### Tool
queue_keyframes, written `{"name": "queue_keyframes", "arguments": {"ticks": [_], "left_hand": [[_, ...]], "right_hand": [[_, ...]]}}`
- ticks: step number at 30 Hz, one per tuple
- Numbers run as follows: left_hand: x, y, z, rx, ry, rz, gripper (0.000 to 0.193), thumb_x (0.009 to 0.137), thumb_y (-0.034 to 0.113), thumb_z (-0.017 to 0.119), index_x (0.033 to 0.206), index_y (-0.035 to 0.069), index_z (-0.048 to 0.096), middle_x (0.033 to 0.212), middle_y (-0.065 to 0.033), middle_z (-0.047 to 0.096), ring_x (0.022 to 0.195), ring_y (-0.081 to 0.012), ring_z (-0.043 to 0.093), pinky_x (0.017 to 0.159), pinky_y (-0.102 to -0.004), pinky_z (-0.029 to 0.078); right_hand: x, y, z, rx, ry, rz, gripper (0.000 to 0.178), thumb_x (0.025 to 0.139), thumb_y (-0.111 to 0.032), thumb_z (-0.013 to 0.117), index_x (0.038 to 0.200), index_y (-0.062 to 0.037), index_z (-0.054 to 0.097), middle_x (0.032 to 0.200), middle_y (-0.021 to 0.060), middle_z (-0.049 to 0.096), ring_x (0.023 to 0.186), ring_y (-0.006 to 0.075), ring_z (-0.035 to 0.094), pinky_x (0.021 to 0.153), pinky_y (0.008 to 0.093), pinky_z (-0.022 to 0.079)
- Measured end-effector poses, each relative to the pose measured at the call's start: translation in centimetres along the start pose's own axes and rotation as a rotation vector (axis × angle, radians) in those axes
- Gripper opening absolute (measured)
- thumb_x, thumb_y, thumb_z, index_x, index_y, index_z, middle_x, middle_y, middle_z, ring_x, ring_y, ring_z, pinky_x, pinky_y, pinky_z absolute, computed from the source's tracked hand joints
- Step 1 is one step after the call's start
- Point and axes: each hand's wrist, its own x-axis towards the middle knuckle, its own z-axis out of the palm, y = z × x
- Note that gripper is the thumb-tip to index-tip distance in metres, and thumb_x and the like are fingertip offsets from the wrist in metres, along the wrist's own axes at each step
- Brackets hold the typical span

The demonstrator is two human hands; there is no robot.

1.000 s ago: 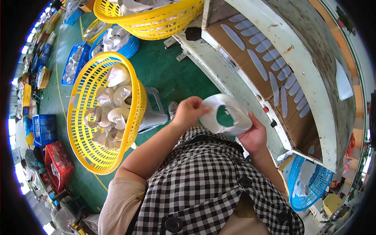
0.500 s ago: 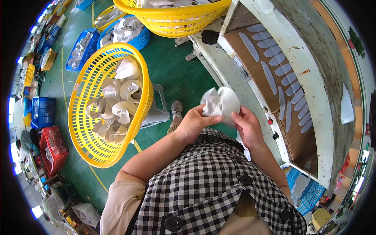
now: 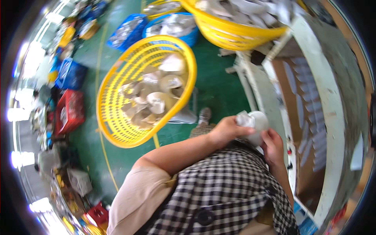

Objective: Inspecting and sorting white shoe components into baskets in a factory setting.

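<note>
We're standing on a green floor (image 3: 219, 88) w/ yellow lines. On our R, a white frame (image 3: 333, 117) is surrounding brown cardboard (image 3: 307, 182), where pale strips (image 3: 307, 90) are lying in rows. We're wearing a black/white checked apron (image 3: 211, 180). On our L, a near yellow basket (image 3: 191, 66) is holding heaped curved pcs (image 3: 156, 88); up top, a far yellow basket (image 3: 235, 39) is holding more. A blue crate (image 3: 71, 74) & a red crate (image 3: 71, 111) are sitting far L. A grey stool (image 3: 184, 116) is showing partly, under the near basket's R edge. Our L hand (image 3: 229, 131) is gripping the white pc (image 3: 258, 121), thumb on top; our R hand (image 3: 273, 147), a bit blurred, is pinching its lower R edge. That pc is staying btwn both hands, near the apron's top.
</note>
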Motion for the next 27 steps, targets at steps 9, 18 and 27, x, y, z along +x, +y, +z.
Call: {"name": "queue_keyframes", "arguments": {"ticks": [9,18,27], "left_hand": [[-0.7,0.5,-0.5,-0.006,-0.006,-0.131,0.038,0.071,0.020,0.073,0.098,-0.003,0.060,0.090,-0.0071,0.062,0.079,-0.0142,0.058,0.075,-0.0249,0.046],[-4.4,5.6,-4.3,0.557,0.430,0.345,0.023,0.078,0.020,0.067,0.089,0.001,0.061,0.073,-0.0010,0.059,0.068,-0.0050,0.049,0.060,-0.0239,0.042],[-3.2,13.5,-22.7,1.583,0.959,0.305,0.013,0.070,0.007,0.056,0.081,0.004,0.061,0.091,-0.0181,0.059,0.088,-0.0339,0.056,0.077,-0.0403,0.046]], "right_hand": [[0.3,-0.4,1.9,0.066,-0.107,0.002,0.025,0.085,-0.015,0.056,0.103,0.0031,0.055,0.094,0.0097,0.061,0.084,0.0160,0.058,0.078,0.0265,0.044],[3.6,-0.1,3.1,-0.268,-0.185,-0.047,0.030,0.086,-0.022,0.056,0.100,0.0038,0.058,0.093,0.0094,0.062,0.081,0.0133,0.057,0.074,0.0241,0.045],[4.3,-0.1,5.4,-0.210,-0.257,0.103,0.036,0.088,-0.026,0.051,0.109,0.0031,0.054,0.098,0.0096,0.059,0.085,0.0133,0.057,0.078,0.0243,0.047]]}}
